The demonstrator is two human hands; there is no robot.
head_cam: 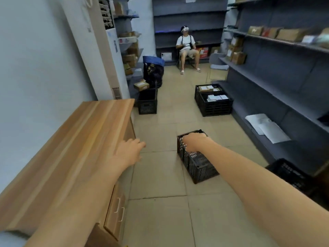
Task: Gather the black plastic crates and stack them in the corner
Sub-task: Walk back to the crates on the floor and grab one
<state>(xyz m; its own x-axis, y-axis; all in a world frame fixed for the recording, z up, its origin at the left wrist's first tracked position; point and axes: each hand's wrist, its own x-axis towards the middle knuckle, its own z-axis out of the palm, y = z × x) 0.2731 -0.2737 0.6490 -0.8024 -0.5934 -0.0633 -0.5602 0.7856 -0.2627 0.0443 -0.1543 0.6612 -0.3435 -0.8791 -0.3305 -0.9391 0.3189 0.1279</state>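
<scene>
Here right grip [195,143] clutches empty crate [197,163] rim; left grip [129,150] open, holding nothing.

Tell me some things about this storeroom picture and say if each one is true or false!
1. The right hand grips the rim of a black crate. True.
2. The left hand holds a crate too. False: it holds nothing and hovers open by the wooden cabinet.
3. Two crates with white boxes stand side by side near the grey shelves. True.
4. All the crates are already stacked in one pile. False: they stand apart on the floor.
5. A person sits on a chair at the far end. True.
</scene>
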